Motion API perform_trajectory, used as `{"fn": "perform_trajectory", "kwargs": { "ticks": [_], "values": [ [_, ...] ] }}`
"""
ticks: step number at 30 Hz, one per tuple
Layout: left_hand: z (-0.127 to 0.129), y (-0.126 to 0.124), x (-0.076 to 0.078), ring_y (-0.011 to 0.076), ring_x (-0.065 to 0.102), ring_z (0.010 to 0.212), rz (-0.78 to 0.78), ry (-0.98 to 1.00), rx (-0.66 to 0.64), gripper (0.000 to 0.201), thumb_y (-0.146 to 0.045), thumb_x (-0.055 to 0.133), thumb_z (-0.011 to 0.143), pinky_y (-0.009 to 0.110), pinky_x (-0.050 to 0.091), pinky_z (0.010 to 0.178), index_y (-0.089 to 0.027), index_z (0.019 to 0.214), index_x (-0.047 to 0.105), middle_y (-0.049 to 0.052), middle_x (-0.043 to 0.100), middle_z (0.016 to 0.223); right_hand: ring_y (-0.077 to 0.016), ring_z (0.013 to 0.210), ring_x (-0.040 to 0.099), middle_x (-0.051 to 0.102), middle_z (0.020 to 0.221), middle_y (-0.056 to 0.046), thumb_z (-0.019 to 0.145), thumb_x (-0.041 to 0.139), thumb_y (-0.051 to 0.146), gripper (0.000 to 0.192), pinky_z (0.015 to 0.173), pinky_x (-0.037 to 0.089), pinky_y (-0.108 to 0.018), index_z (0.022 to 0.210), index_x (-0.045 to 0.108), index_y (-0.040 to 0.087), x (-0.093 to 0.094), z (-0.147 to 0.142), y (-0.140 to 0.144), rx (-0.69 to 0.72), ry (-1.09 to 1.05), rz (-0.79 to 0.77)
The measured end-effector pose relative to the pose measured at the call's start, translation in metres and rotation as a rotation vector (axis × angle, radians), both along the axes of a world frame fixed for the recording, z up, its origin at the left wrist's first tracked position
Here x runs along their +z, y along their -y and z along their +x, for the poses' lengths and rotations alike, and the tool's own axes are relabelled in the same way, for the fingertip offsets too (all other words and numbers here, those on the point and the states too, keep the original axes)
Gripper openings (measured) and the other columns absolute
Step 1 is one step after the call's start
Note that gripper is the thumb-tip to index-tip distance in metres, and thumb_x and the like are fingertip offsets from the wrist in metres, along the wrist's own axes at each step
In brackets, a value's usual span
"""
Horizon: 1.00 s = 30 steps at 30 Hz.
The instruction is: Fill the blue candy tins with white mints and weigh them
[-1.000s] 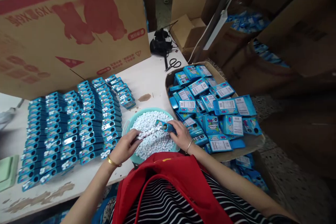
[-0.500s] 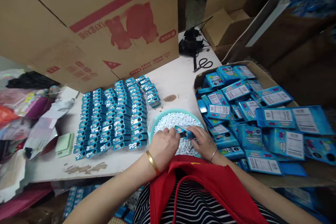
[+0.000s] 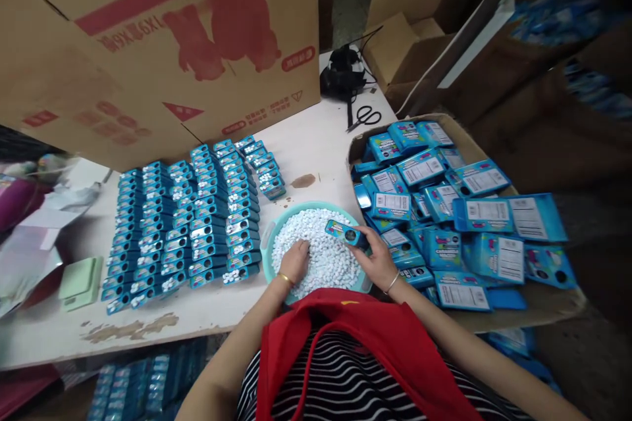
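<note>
Left hand (image 3: 295,256) dropped into the candies (image 3: 323,253); right hand (image 3: 376,256) fingers still grip the blue box (image 3: 344,233).

Soft even light, dim right side, edges warped, blurred.

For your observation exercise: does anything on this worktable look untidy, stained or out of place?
Yes. A brown stain marks the white table above the teal bowl, and a larger patch shows near the front edge. The blue packs in the cardboard tray lie jumbled, unlike the neat rows.
</note>
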<state>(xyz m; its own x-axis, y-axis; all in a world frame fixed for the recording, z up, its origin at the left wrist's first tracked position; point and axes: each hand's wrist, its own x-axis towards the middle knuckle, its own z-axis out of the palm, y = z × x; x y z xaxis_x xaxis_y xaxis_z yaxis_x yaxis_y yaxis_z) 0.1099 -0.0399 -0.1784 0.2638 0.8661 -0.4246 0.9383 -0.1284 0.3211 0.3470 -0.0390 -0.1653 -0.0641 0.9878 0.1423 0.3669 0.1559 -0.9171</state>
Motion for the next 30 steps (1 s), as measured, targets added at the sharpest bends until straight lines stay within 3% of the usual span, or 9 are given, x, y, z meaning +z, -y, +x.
{"fn": "perform_trajectory", "kwargs": {
  "ticks": [3, 6, 9, 12, 15, 18, 26, 30],
  "values": [
    [0.013, -0.005, -0.013, 0.0203, 0.053, 0.108, 0.012, 0.108, 0.014, 0.028, -0.011, 0.041, 0.084, 0.035, 0.042, 0.098, -0.016, 0.110, 0.051, 0.012, 0.056, 0.114, -0.0243, 0.098, 0.061, 0.063, 0.105, -0.009, 0.083, 0.059, 0.033, 0.031, 0.088, 0.050, -0.041, 0.111, 0.052, 0.022, -0.001, 0.002, -0.001, -0.063, -0.023, -0.046],
    [0.002, -0.008, -0.004, 0.0195, 0.055, 0.105, 0.013, 0.207, 0.010, 0.026, -0.016, 0.044, 0.085, 0.035, 0.044, 0.096, -0.017, 0.110, 0.050, 0.010, 0.057, 0.113, -0.0238, 0.098, 0.061, 0.063, 0.105, -0.008, 0.083, 0.060, 0.034, 0.033, 0.088, 0.049, -0.041, 0.112, 0.052, 0.022, -0.001, 0.005, -0.001, -0.101, -0.024, -0.061],
    [-0.017, -0.006, 0.024, 0.0182, 0.057, 0.097, 0.014, 0.293, -0.014, 0.022, -0.024, 0.046, 0.088, 0.034, 0.046, 0.089, -0.017, 0.108, 0.051, 0.008, 0.059, 0.105, -0.0242, 0.098, 0.061, 0.063, 0.104, -0.008, 0.082, 0.060, 0.031, 0.031, 0.088, 0.049, -0.041, 0.112, 0.053, 0.022, 0.000, 0.009, -0.001, -0.115, -0.001, -0.012],
    [-0.027, -0.005, 0.065, 0.0169, 0.056, 0.090, 0.066, 0.387, -0.054, 0.022, -0.030, 0.045, 0.091, 0.032, 0.047, 0.084, -0.017, 0.107, 0.052, 0.007, 0.059, 0.098, -0.0251, 0.101, 0.060, 0.062, 0.106, -0.009, 0.082, 0.057, 0.022, 0.031, 0.089, 0.050, -0.043, 0.112, 0.053, 0.021, 0.000, 0.009, -0.002, -0.070, 0.051, 0.067],
    [-0.024, -0.009, 0.108, 0.0157, 0.056, 0.088, 0.103, 0.403, -0.118, 0.022, -0.031, 0.043, 0.093, 0.030, 0.047, 0.079, -0.018, 0.108, 0.052, 0.006, 0.059, 0.096, -0.0263, 0.108, 0.057, 0.061, 0.112, -0.011, 0.079, 0.051, 0.011, 0.039, 0.094, 0.048, -0.046, 0.116, 0.053, 0.021, 0.000, 0.005, -0.003, 0.008, 0.129, 0.169],
    [-0.011, -0.017, 0.142, 0.0165, 0.057, 0.089, 0.096, 0.289, -0.229, 0.021, -0.028, 0.040, 0.094, 0.031, 0.048, 0.079, -0.018, 0.108, 0.052, 0.006, 0.060, 0.098, -0.0264, 0.110, 0.055, 0.060, 0.114, -0.011, 0.074, 0.047, 0.004, 0.048, 0.098, 0.047, -0.047, 0.119, 0.052, 0.020, 0.002, -0.002, -0.003, 0.090, 0.177, 0.250],
    [0.047, -0.022, 0.199, 0.0205, 0.060, 0.082, 0.092, -0.337, -0.458, 0.022, -0.012, 0.036, 0.091, 0.032, 0.049, 0.068, -0.014, 0.099, 0.056, 0.009, 0.061, 0.088, -0.0263, 0.111, 0.054, 0.059, 0.114, -0.012, 0.073, 0.046, 0.003, 0.048, 0.099, 0.047, -0.049, 0.118, 0.052, 0.019, 0.007, -0.014, 0.000, 0.182, 0.199, 0.285],
    [0.059, -0.016, 0.215, 0.0201, 0.060, 0.081, 0.115, -0.391, -0.508, 0.023, -0.007, 0.039, 0.088, 0.030, 0.049, 0.066, -0.016, 0.094, 0.059, 0.008, 0.060, 0.087, -0.0261, 0.112, 0.054, 0.059, 0.116, -0.011, 0.074, 0.046, 0.003, 0.049, 0.100, 0.046, -0.051, 0.119, 0.052, 0.021, 0.003, -0.014, 0.003, 0.164, 0.159, 0.286]
  ]
}}
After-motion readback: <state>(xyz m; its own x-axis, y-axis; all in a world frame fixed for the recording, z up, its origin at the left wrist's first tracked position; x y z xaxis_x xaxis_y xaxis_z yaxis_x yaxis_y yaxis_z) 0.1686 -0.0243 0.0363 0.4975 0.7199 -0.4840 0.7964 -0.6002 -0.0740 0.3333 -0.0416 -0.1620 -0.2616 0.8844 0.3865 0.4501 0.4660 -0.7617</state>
